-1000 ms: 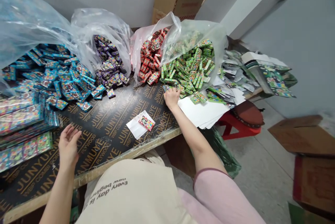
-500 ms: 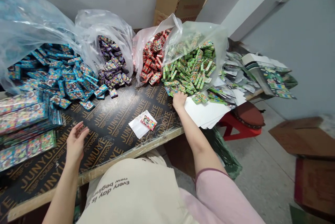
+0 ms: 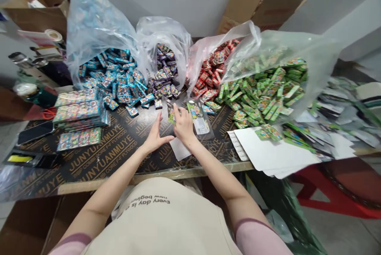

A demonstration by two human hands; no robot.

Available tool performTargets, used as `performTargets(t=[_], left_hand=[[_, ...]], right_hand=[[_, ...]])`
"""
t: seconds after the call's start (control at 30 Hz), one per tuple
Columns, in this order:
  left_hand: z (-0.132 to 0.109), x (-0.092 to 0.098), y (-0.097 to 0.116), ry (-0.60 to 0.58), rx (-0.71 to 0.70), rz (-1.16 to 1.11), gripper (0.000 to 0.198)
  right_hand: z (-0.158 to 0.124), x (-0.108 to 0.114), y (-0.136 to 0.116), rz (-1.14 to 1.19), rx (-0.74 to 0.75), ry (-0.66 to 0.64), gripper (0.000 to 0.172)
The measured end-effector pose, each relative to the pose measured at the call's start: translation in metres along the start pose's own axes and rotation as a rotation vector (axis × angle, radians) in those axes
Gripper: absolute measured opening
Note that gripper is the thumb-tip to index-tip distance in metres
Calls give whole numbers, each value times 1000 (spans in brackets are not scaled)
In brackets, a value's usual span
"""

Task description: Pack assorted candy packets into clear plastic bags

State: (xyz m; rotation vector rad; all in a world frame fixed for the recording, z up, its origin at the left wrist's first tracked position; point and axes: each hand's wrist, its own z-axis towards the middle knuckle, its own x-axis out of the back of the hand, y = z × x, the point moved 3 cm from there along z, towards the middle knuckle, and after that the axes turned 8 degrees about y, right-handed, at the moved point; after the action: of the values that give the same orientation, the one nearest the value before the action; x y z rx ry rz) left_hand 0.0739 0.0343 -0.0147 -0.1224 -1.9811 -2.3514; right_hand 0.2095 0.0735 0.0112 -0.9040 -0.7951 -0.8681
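My right hand (image 3: 183,126) lies over a clear plastic bag with a green and black printed panel (image 3: 197,114), its fingers bent onto the bag and partly hiding it. Just left of it, my left hand (image 3: 155,136) is open, thumb spread from the fingers, nothing in it. Beneath the bag and right hand, a white card (image 3: 179,150) shows its lower part. The red packet seen on it earlier is now hidden. Beyond the hands lie small purple packets (image 3: 163,82), red packets (image 3: 211,70) and a blue packet (image 3: 131,111).
Blue packets (image 3: 122,84) and green packets (image 3: 262,92) spill from large clear bags along the back. Stacked packed strips (image 3: 79,108), a phone (image 3: 36,132) and scissors (image 3: 49,113) lie left. White sheets (image 3: 268,151) overhang the table edge at right, near a red stool (image 3: 321,195).
My right hand has moved from the green packets to the table's middle, with the printed bag now under it. My left hand has come in beside it. The view has swung left.
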Motion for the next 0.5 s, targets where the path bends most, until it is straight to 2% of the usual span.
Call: performTargets(t=[0.1, 0.2, 0.27, 0.33, 0.43, 0.5], left_hand=[[3, 3, 27, 18, -164, -221, 110], [1, 18, 47, 89, -185, -394, 100], [-4, 27, 50, 112, -63, -477, 85], [-15, 31, 49, 69, 120, -566, 72], [-35, 29, 42, 7, 402, -683, 65], [-45, 29, 37, 47, 525, -723, 64]], right_hand=[[-8, 14, -50, 440, 57, 14, 68], [-8, 35, -75, 797, 182, 5, 70], [-4, 47, -76, 891, 235, -4, 68], [-1, 53, -70, 878, 215, 25, 63], [-1, 49, -66, 806, 199, 73, 56], [-3, 42, -68, 792, 204, 89, 50]])
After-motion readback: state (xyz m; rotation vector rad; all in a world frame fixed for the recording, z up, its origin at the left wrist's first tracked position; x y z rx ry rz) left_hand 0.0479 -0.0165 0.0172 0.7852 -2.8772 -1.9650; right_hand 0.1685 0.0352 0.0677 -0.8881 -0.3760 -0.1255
